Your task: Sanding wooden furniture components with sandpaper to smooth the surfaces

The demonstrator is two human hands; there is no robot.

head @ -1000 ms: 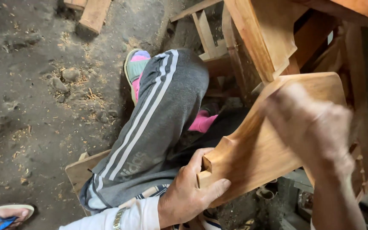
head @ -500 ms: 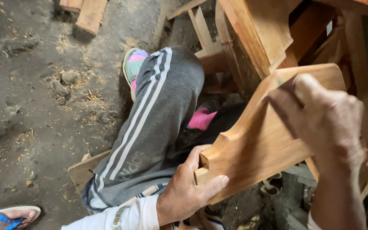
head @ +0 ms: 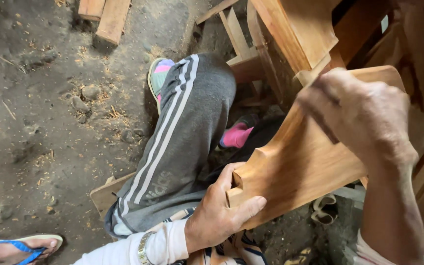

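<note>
Across the person's lap, a shaped wooden panel (head: 305,167) with a curved, notched edge lies tilted, its lower end over the knee in grey striped trousers (head: 182,132). The left hand (head: 222,216) clamps the lower notched corner, thumb on the face and fingers curled behind. The right hand (head: 359,113) presses flat on the upper face, apparently closed over something small; what it holds cannot be told. Rubbing goes best with the left grip firm, strokes following the grain, and even pressure near the curved edge. More wooden furniture parts (head: 295,29) stand just beyond.
</note>
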